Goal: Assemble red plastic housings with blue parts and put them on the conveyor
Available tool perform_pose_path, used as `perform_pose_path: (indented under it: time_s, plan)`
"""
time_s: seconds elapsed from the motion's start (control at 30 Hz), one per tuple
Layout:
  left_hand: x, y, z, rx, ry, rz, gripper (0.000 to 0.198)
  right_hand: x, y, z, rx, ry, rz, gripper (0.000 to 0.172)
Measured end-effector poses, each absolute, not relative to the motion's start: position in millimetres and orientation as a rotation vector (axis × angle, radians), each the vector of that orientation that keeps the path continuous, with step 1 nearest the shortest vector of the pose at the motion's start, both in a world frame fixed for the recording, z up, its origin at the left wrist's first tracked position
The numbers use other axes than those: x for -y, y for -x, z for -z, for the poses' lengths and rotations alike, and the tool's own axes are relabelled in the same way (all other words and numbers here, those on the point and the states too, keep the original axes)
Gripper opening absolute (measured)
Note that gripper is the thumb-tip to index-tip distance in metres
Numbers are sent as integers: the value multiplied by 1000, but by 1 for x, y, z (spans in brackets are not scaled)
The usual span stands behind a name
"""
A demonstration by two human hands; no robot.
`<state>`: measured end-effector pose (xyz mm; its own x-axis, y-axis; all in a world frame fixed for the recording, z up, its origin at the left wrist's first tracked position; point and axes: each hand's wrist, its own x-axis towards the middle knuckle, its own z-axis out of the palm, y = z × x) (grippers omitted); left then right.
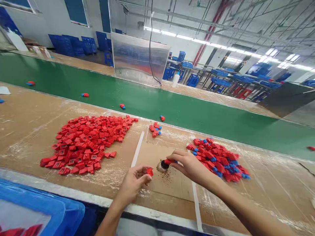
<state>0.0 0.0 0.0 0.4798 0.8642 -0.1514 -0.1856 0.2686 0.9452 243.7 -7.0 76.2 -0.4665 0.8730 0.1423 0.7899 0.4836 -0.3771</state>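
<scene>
My left hand [136,182] pinches a small red plastic block [150,171] between thumb and fingers, just above the cardboard. Thumb and fingertips of my right hand [183,162] are closed on a red-and-blue plastic piece [169,161]. That piece is at the dark mouth of a small round jar [162,167]; whether it touches the jar I cannot tell. Brown specks [166,178] lie scattered around the jar. Left of my hands is a large heap of hollow red blocks [86,141]. A heap of red-and-blue pieces [221,159] lies beyond my right wrist.
A small cluster of red-and-blue pieces [155,130] lies near the green conveyor belt [197,114], which carries several spaced pieces. White strips [137,149] mark the cardboard-covered table [22,131]. Blue bins [71,209] stand at the lower left. A metal panel [140,59] rises behind the belt.
</scene>
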Motion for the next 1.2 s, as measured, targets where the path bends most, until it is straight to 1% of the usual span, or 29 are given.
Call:
perform_pose_path:
  time_s: [0.13, 0.27, 0.37, 0.63, 0.87, 1.07, 1.2]
  plan:
    - [8, -10, 2, -744, -1009, -803, 25, 17, -244, -85, 2256, 1389, -405, 16]
    - [14, -16, 0, -675, -980, -750, 19, 36, -231, -81, 2106, 1415, -512, 17]
    - [16, -17, -2, -675, -1027, -732, 20, 48, -219, -71, 2059, 1400, -615, 18]
    - [20, -14, -4, -661, -1091, -742, 23, 52, -210, -59, 2029, 1399, -713, 19]
    - [21, -14, -4, -687, -1181, -687, 21, 58, -203, -61, 2149, 1405, -687, 13]
    - [23, -9, -4, -784, -1433, -634, 22, 67, -191, -48, 2183, 1469, -522, 17]
    - [24, -10, -8, -826, -1566, -612, 23, 74, -186, -36, 2135, 1472, -475, 18]
